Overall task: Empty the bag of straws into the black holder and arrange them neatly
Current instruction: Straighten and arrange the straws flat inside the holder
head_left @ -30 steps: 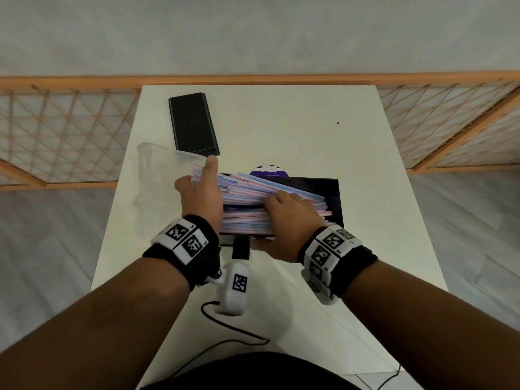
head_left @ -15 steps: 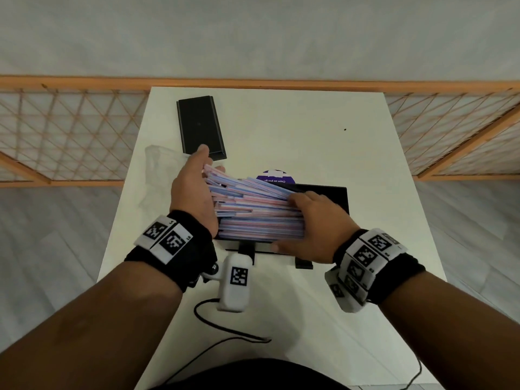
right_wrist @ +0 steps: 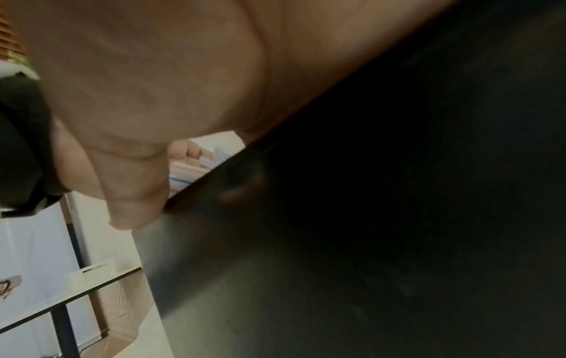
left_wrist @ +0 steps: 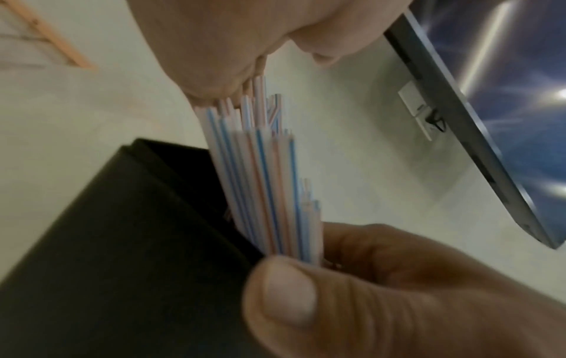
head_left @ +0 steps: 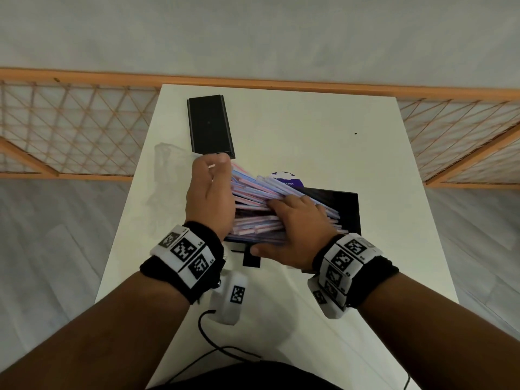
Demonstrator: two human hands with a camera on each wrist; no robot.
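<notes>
A thick bundle of pink, blue and white striped straws (head_left: 253,190) lies fanned across the open black holder (head_left: 349,212) at the table's middle. Their left ends stick out past the holder's left side. My left hand (head_left: 209,192) stands edge-on against those ends. In the left wrist view its thumb (left_wrist: 281,302) and fingers close round the straws (left_wrist: 263,181) beside the holder's wall (left_wrist: 122,242). My right hand (head_left: 298,226) lies over the bundle with fingers curled into it and its thumb along the holder's front wall (right_wrist: 367,218). The holder's inside is mostly hidden.
A flat black lid (head_left: 209,125) lies at the back left of the white table (head_left: 309,130). The empty clear bag (head_left: 166,164) is crumpled at the left edge. A round purple label (head_left: 287,178) shows behind the straws. A wooden lattice rail (head_left: 70,130) runs behind.
My left hand has turned edge-on and closed round the straws' left ends, its forefinger no longer pointing out. The right hand stays on top of the bundle.
</notes>
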